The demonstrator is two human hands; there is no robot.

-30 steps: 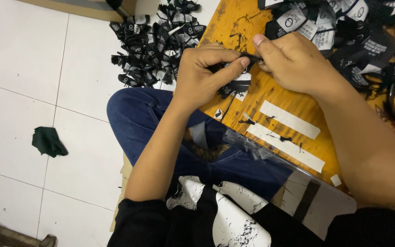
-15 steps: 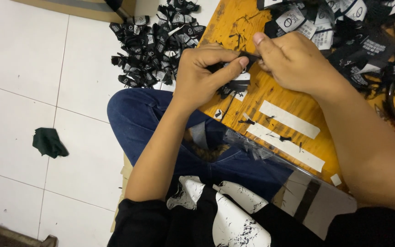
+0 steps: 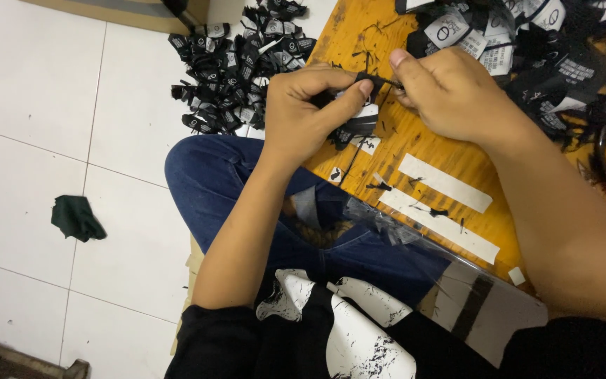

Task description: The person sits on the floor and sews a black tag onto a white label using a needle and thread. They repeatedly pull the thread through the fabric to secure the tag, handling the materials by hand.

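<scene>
White floor tiles (image 3: 50, 105) fill the left side, where a dark green cloth scrap (image 3: 76, 217) lies alone. Further right, a heap of black tags (image 3: 236, 63) sits on the floor beside a blue-jeaned knee (image 3: 212, 175). Over the orange wooden board (image 3: 429, 140), the left hand (image 3: 303, 112) curls, thumb and forefinger pinched tight on a small black tag (image 3: 362, 105). The right hand (image 3: 457, 95) meets it, fingertips nipping a thin black thread at the same tag. Two white paper strips (image 3: 443, 184) lie below; more black-and-white tags (image 3: 527, 42) pile up at the far right.
</scene>
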